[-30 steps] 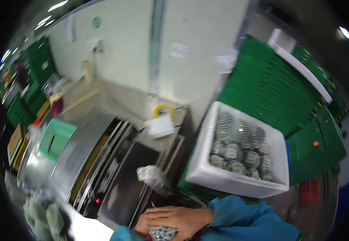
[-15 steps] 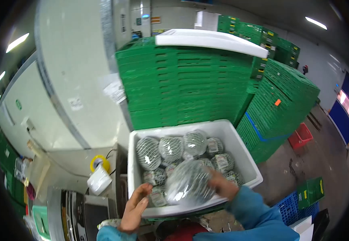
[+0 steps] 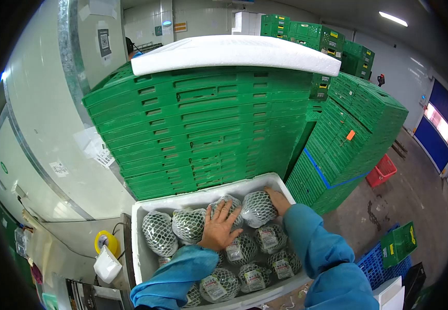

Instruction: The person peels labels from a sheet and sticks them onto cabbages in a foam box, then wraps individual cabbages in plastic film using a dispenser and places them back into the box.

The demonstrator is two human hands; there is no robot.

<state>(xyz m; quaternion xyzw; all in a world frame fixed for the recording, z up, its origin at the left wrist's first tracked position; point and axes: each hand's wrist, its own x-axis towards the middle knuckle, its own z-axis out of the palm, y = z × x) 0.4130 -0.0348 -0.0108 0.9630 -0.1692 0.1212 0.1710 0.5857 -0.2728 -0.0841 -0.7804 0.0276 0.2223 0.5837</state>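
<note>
A white foam box holds several round greenish fruits in white foam nets and clear wrap, some with printed labels; their exact kind is not clear. My left hand lies with spread fingers over a netted fruit in the back row. At the far right corner, my right hand is curled around the right side of another netted fruit, its fingertips partly hidden between fruit and box wall. Left of my left hand are two more netted fruits, one by the wall and one beside it.
Stacked green crates rise right behind the box, topped by a white foam lid. More crates stand to the right. A yellow tape roll is at the left, near a wall panel. A blue crate sits lower right.
The netted fruit in my right hand has moved from above the box's front into the far right corner. My left hand has reached forward onto the back row. The view has shifted.
</note>
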